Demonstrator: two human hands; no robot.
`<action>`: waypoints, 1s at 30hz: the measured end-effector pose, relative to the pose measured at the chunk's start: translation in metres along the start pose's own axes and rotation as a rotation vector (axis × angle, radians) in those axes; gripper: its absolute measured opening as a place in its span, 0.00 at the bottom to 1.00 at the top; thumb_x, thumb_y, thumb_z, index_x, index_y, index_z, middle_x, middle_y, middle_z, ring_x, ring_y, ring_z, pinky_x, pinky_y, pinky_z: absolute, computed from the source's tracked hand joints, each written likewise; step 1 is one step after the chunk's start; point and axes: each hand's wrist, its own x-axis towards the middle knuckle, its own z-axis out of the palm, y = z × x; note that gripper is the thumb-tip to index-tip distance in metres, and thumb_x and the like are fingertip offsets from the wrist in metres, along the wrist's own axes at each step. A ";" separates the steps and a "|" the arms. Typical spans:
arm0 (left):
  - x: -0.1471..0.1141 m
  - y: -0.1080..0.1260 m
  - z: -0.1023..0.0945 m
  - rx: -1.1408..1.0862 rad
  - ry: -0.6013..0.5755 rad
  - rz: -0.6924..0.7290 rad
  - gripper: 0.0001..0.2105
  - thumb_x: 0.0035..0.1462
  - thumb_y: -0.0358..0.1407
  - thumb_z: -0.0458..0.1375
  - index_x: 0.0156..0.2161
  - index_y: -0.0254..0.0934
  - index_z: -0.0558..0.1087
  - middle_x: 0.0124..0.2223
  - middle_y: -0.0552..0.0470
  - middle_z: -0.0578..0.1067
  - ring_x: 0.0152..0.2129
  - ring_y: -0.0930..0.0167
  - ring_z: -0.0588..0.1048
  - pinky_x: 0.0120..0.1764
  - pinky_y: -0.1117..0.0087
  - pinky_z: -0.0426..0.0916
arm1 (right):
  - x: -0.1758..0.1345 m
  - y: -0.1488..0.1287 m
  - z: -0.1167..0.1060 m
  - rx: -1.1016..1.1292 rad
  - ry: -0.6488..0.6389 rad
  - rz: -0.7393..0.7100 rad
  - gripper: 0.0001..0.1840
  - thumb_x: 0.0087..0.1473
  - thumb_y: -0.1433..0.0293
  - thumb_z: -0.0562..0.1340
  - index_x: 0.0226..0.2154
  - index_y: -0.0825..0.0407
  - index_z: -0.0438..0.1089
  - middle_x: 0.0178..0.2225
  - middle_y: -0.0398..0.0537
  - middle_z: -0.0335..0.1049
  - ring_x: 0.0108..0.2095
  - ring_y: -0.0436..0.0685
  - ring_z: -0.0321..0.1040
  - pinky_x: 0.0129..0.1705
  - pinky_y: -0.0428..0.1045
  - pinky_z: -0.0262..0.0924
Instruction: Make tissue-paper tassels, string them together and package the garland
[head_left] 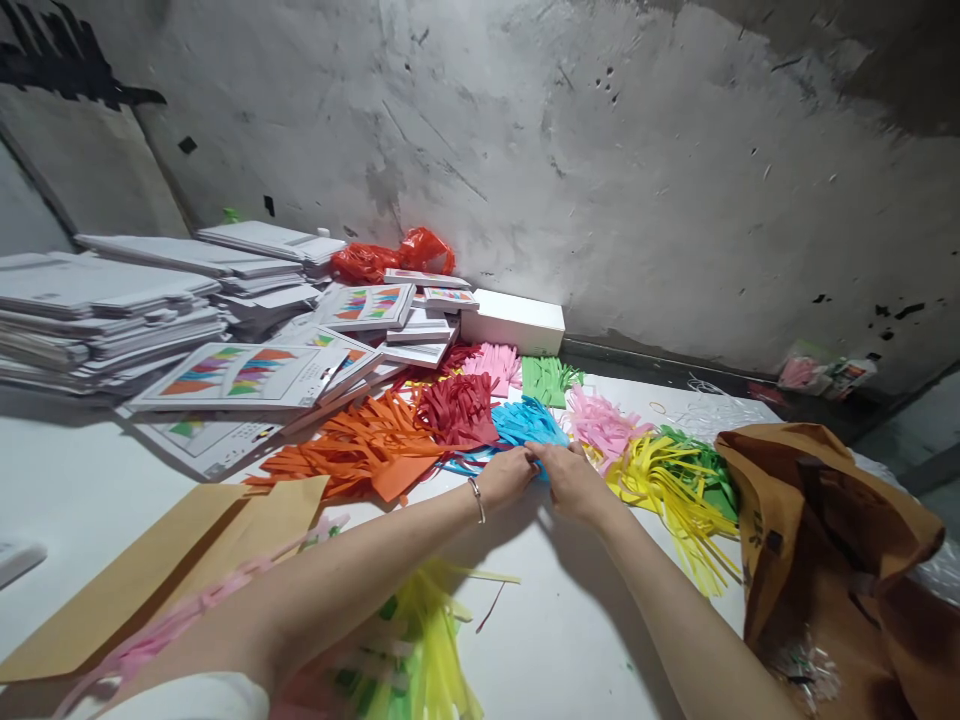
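Note:
My left hand [504, 477], with a bracelet at the wrist, and my right hand [571, 482] meet at the near edge of a pile of blue fringed paper [531, 420]. Fingers of both hands are pinched together on that edge, and the fingertips are partly hidden. Dark red fringed paper [457, 408] and a large orange fringed bundle [367, 440] lie left of the blue pile. To its right are pink fringes [600, 420], yellow fringes [660, 470] and green fringes [701, 470]. More yellow strips [431, 640] lie beneath my left forearm.
Stacks of white printed packets [105, 290] fill the left side, with a red plastic bag [397, 255] behind them. A white box [514, 318] stands by the wall. At right sits an open brown bag [795, 520]; at front left lies tan paper [150, 570].

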 end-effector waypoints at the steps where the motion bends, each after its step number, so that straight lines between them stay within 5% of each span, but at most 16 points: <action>1: -0.001 0.000 -0.001 0.032 -0.036 0.017 0.12 0.66 0.39 0.58 0.51 0.36 0.72 0.51 0.46 0.75 0.43 0.65 0.76 0.46 0.57 0.74 | 0.002 0.001 -0.001 -0.046 -0.031 0.001 0.31 0.55 0.75 0.62 0.61 0.51 0.60 0.46 0.50 0.74 0.47 0.60 0.70 0.54 0.59 0.57; 7: -0.002 0.003 -0.011 0.095 -0.175 0.037 0.11 0.66 0.39 0.58 0.48 0.36 0.74 0.50 0.46 0.75 0.43 0.65 0.76 0.46 0.58 0.74 | 0.002 0.002 0.003 -0.264 -0.104 0.013 0.10 0.64 0.63 0.61 0.42 0.52 0.72 0.45 0.48 0.73 0.47 0.57 0.70 0.54 0.60 0.61; 15: 0.011 0.000 -0.025 0.011 -0.300 0.034 0.11 0.66 0.40 0.58 0.46 0.33 0.74 0.44 0.49 0.77 0.38 0.67 0.77 0.42 0.61 0.75 | -0.012 -0.001 0.014 -0.386 -0.008 0.063 0.07 0.63 0.66 0.62 0.36 0.53 0.72 0.40 0.45 0.73 0.45 0.57 0.70 0.54 0.60 0.62; 20: 0.016 -0.002 -0.037 -0.024 -0.262 -0.041 0.11 0.66 0.40 0.58 0.45 0.33 0.74 0.43 0.50 0.77 0.37 0.67 0.77 0.41 0.62 0.75 | -0.024 0.001 0.016 -0.407 0.075 0.063 0.11 0.64 0.76 0.57 0.32 0.51 0.71 0.35 0.45 0.73 0.44 0.57 0.69 0.59 0.61 0.53; 26: 0.033 -0.008 -0.100 -0.068 -0.076 -0.198 0.12 0.66 0.41 0.57 0.45 0.32 0.73 0.40 0.50 0.77 0.32 0.70 0.77 0.36 0.65 0.75 | -0.069 0.006 0.015 -0.424 0.138 0.071 0.18 0.56 0.86 0.55 0.31 0.50 0.72 0.42 0.51 0.76 0.57 0.60 0.65 0.69 0.61 0.35; 30: 0.057 -0.010 -0.149 -0.042 0.113 -0.303 0.13 0.67 0.41 0.57 0.47 0.33 0.72 0.41 0.50 0.77 0.31 0.71 0.77 0.35 0.66 0.75 | -0.100 0.006 0.009 -0.439 0.166 0.144 0.18 0.52 0.88 0.56 0.26 0.51 0.70 0.27 0.50 0.75 0.49 0.63 0.72 0.68 0.64 0.41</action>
